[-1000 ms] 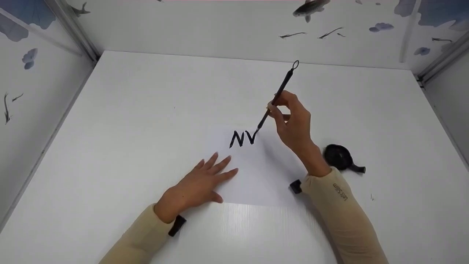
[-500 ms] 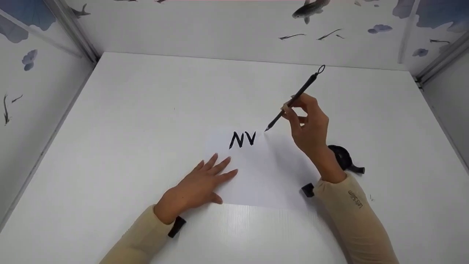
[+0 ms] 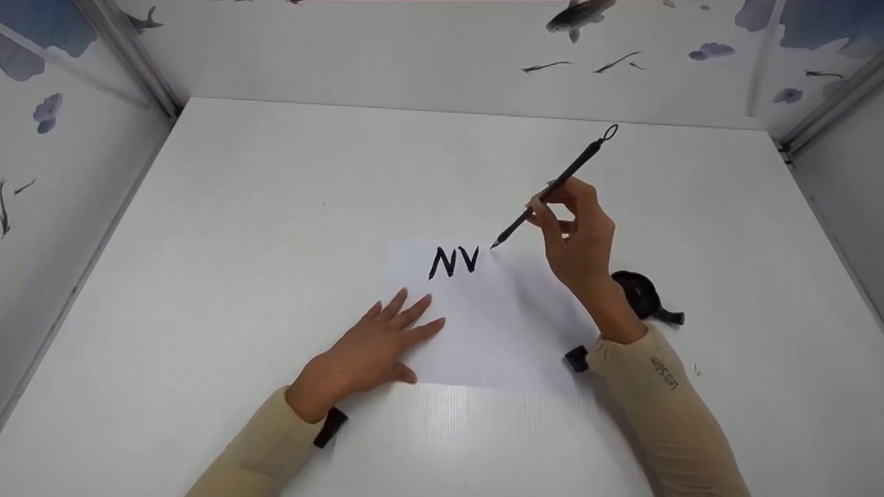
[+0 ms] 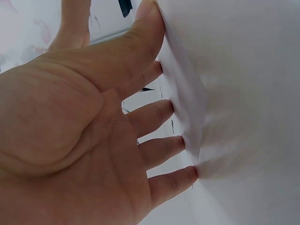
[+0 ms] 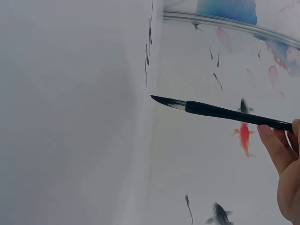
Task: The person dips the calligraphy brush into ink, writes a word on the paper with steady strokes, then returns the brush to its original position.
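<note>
My right hand [image 3: 580, 235] pinches a dark calligraphy brush [image 3: 570, 168] between thumb and fingers, its handle slanting up to the right and ending in a loop. In the right wrist view the inked tip of the brush [image 5: 168, 101] hangs just off the surface. On the white paper [image 3: 483, 331] stand black letters [image 3: 456, 262] reading "NV", left of the tip. My left hand [image 3: 366, 352] lies spread over the paper's left side. Seen in the left wrist view, the left hand's fingertips [image 4: 190, 173] press on the paper.
A small black ink dish [image 3: 642, 297] with a short handle sits right of the paper, partly behind my right wrist. The white tabletop [image 3: 276, 159] is bounded at the back and sides by panels printed with fish and leaves.
The brush has lifted from the end of the V stroke. My right hand carried it to the right, then slightly back left. The left hand stays in place.
</note>
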Tool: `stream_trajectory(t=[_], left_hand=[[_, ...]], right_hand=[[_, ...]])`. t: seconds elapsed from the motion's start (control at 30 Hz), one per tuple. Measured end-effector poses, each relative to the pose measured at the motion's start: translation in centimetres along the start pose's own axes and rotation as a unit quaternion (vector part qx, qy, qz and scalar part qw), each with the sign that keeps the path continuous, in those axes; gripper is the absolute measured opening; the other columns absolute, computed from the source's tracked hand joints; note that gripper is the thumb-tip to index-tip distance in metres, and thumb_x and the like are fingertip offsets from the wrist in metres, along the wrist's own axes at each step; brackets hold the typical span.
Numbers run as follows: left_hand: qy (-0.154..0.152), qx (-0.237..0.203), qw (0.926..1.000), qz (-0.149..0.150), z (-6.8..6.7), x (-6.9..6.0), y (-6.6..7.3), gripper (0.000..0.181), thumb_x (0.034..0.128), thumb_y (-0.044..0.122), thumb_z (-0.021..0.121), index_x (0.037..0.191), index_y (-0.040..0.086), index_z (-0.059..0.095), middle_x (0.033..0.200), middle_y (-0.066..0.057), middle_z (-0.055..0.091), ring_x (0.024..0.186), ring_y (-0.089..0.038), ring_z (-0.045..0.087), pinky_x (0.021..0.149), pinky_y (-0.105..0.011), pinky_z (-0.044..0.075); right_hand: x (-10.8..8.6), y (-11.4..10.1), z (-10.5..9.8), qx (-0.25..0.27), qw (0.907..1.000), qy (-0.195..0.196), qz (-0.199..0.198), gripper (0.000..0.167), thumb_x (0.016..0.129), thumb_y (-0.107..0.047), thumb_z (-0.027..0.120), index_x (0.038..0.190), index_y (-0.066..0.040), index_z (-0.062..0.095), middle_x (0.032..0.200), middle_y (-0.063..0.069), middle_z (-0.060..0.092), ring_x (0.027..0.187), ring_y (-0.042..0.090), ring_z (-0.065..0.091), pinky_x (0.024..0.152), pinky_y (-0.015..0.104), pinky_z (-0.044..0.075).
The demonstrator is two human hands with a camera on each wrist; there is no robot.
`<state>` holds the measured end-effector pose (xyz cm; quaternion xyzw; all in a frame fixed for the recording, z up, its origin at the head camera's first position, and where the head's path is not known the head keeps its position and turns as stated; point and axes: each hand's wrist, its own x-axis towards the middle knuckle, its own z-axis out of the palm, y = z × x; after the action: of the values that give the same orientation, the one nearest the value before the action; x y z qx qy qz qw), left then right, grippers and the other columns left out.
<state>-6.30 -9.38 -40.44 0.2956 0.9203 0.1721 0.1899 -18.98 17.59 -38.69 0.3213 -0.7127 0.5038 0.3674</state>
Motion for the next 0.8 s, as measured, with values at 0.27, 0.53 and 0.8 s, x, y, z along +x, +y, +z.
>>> stream_trajectory(t=[0.27, 0.53, 0.8], left_hand=[[0.008, 0.007, 0.9999, 0.007, 0.00, -0.12, -0.02, 0.078, 0.0811, 0.025, 0.076, 0.148, 0.017, 0.038, 0.157, -0.011, 0.018, 0.143, -0.039, 0.008, 0.110, -0.057, 0.017], [0.006, 0.006, 1.0000, 0.003, -0.02, -0.06, -0.01, 0.077, 0.0812, 0.026, 0.076, 0.148, 0.017, 0.038, 0.157, -0.011, 0.018, 0.143, -0.039, 0.007, 0.110, -0.057, 0.016], [0.007, 0.006, 1.0000, 0.003, 0.01, 0.01, -0.05, 0.078, 0.0809, 0.027, 0.076, 0.148, 0.017, 0.038, 0.157, -0.011, 0.018, 0.143, -0.039, 0.007, 0.110, -0.056, 0.016]], right_hand=[[-0.02, -0.11, 0.17, 0.001, 1.0000, -0.004, 0.005, 0.030, 0.084, 0.015, 0.063, 0.110, 0.008, 0.051, 0.096, 0.011, 0.062, 0.081, 0.024, 0.067, 0.063, 0.029, 0.056], [-0.08, 0.01, 0.24, -0.010, 0.9999, -0.009, 0.001, 0.030, 0.085, 0.013, 0.063, 0.111, 0.007, 0.051, 0.096, 0.011, 0.062, 0.082, 0.023, 0.067, 0.062, 0.028, 0.056], [-0.25, 0.30, 0.28, -0.022, 0.9995, -0.021, 0.000, 0.030, 0.086, 0.011, 0.063, 0.112, 0.007, 0.051, 0.096, 0.010, 0.063, 0.084, 0.021, 0.067, 0.063, 0.024, 0.056]])
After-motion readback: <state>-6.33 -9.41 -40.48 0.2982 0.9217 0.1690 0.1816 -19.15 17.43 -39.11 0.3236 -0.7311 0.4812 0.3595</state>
